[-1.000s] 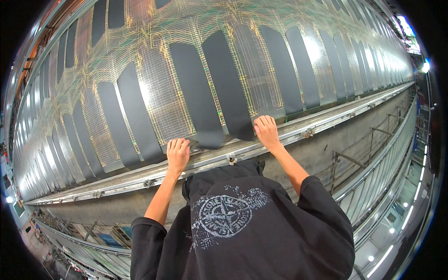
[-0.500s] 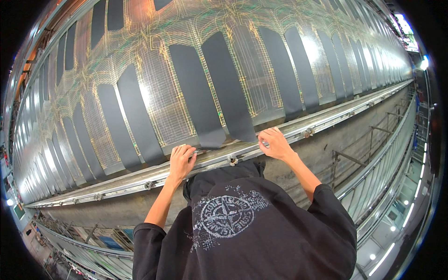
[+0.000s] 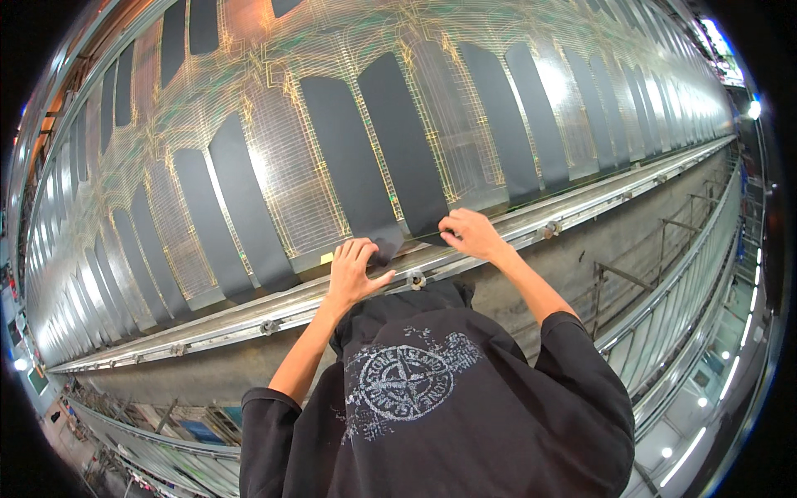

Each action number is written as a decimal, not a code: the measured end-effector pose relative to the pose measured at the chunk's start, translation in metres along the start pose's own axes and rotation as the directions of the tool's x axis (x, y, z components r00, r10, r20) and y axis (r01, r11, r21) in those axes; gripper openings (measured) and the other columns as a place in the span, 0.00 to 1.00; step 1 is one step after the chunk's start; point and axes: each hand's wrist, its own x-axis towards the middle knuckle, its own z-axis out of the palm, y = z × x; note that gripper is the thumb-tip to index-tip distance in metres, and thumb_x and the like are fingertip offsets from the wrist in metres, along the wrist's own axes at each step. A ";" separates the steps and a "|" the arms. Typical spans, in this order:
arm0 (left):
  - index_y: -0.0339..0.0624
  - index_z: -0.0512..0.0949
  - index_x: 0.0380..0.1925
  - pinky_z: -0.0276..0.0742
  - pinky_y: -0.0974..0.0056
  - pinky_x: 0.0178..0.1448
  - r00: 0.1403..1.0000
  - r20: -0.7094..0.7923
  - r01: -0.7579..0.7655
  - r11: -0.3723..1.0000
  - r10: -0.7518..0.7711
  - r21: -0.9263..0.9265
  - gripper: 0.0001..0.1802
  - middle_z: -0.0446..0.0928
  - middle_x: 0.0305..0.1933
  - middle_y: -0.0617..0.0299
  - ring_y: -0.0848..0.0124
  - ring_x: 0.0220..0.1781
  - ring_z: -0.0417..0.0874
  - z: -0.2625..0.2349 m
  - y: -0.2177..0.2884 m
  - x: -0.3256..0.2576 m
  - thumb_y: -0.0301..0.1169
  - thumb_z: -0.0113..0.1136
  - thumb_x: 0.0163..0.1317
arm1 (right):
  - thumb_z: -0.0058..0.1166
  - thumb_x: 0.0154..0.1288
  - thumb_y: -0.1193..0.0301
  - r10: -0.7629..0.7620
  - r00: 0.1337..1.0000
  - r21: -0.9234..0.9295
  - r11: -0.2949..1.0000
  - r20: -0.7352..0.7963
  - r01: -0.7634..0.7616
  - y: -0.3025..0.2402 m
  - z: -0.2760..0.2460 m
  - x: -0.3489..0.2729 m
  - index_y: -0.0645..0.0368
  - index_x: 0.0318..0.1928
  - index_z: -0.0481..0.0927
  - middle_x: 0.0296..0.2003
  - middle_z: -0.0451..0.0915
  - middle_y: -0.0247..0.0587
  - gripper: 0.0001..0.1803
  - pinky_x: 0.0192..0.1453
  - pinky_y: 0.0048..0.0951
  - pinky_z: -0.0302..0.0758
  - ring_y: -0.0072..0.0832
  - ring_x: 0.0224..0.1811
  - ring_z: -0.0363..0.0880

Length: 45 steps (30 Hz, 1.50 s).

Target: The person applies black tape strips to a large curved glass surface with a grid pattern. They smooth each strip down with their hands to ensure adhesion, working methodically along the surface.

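Note:
Two dark strips of sheet material, perhaps fabric, lie side by side on a long table printed with fine yellow and green lines. My left hand [image 3: 355,272] is at the curled lower end of the left strip [image 3: 349,158]. Its fingers are bent round the lifted edge, and the thumb sticks out to the right. At the lower right corner of the right strip [image 3: 403,141], my right hand [image 3: 473,234] is closed in a pinch, partly hiding the corner. Between the hands, the ends of both strips droop near the table's front edge.
Several more dark strips [image 3: 241,199] lie in rows along the shiny table [image 3: 286,174]. A metal rail [image 3: 573,217] with knobs [image 3: 417,280] runs along its front. A small yellow piece [image 3: 326,258] lies left of my left hand. Metal railings [image 3: 664,315] stand below right.
My right hand has moved slightly left and up with the strip's corner. My left hand has shifted right and up, its thumb now spread, and the left strip's end is more curled.

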 end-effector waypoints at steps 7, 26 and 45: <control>0.39 0.88 0.40 0.81 0.51 0.56 0.995 -0.026 0.096 0.993 -0.099 -0.073 0.09 0.89 0.41 0.53 0.53 0.48 0.88 0.014 -0.011 0.020 0.29 0.72 0.60 | 0.64 0.70 0.69 0.036 0.998 0.055 0.998 0.049 -0.038 -0.018 0.009 -0.012 0.54 0.42 0.85 0.37 0.80 0.37 0.05 0.54 0.43 0.79 0.40 0.46 0.82; 0.32 0.85 0.25 0.78 0.41 0.53 0.944 0.326 0.074 0.995 -0.050 -0.064 0.35 0.82 0.32 0.41 0.41 0.41 0.82 0.027 -0.007 0.050 0.54 0.55 0.78 | 0.63 0.69 0.68 -0.042 0.997 0.103 0.994 -0.057 0.048 -0.014 0.031 -0.001 0.51 0.39 0.83 0.36 0.77 0.36 0.03 0.52 0.43 0.78 0.40 0.45 0.81; 0.44 0.78 0.31 0.68 0.48 0.64 0.981 0.182 -0.087 0.991 0.067 0.106 0.14 0.75 0.48 0.57 0.55 0.57 0.75 0.007 -0.016 0.042 0.31 0.78 0.55 | 0.75 0.55 0.52 -0.126 0.991 -0.249 0.962 -0.042 0.111 -0.004 0.056 0.023 0.52 0.49 0.76 0.46 0.75 0.36 0.29 0.56 0.41 0.75 0.36 0.54 0.78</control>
